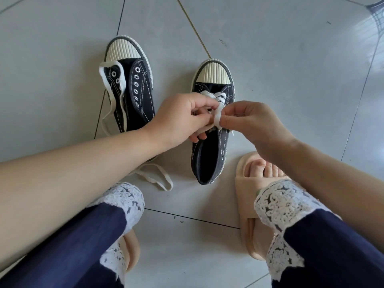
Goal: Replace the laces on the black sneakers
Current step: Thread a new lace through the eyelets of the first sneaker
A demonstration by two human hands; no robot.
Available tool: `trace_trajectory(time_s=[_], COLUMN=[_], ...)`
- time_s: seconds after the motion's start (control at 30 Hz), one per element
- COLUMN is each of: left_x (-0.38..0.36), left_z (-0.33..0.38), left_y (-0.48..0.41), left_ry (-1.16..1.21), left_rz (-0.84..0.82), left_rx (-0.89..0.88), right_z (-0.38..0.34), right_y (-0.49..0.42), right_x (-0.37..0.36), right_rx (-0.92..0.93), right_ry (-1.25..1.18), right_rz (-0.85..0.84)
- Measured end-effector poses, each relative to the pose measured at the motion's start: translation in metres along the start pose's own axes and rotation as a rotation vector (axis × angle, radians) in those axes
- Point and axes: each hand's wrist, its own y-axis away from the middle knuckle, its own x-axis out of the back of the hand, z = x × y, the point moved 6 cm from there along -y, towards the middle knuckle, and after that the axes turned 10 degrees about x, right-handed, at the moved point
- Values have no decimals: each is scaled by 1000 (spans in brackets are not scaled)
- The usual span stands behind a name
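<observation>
Left hand (182, 117) and right hand (254, 124) pinch lace (218, 118), apparently above sneaker (209, 154).

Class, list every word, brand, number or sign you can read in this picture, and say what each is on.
None can be read.
The unlaced sneaker shows only eyelets and stitching.
A small tab at the heel of the sneaker being laced is too small to read.
The white lace and beige slippers are plain.
</observation>
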Motion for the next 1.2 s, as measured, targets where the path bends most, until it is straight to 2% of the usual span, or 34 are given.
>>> trace_trajectory(time_s=[0.23, 0.4, 0.57, 0.83, 0.93, 1.1, 1.2], left_x=[8, 13, 23, 22, 24, 37, 29], left_z=[17, 17, 5, 2, 1, -9, -12], left_y=[-10, -9, -7, -7, -8, -2, 2], left_ry=[-293, -533, -674, -791, -766, -267, -198], left_rz=[106, 80, 1, -92, -58, -3, -36], left_rx=[-142, -191, -154, -163, -151, 11, 43], right_z=[2, 1, -3, -9, -6, 14, 22], right_y=[2, 4, 12, 14, 13, 17, 22], right_x=[4, 20, 30, 33, 35, 39, 35], right_rx=[17, 89, 160, 256, 258, 133, 83], right_ry=[-20, 239, 465, 651, 635, 299, 214], right_rz=[124, 280, 223, 206, 196, 128, 117])
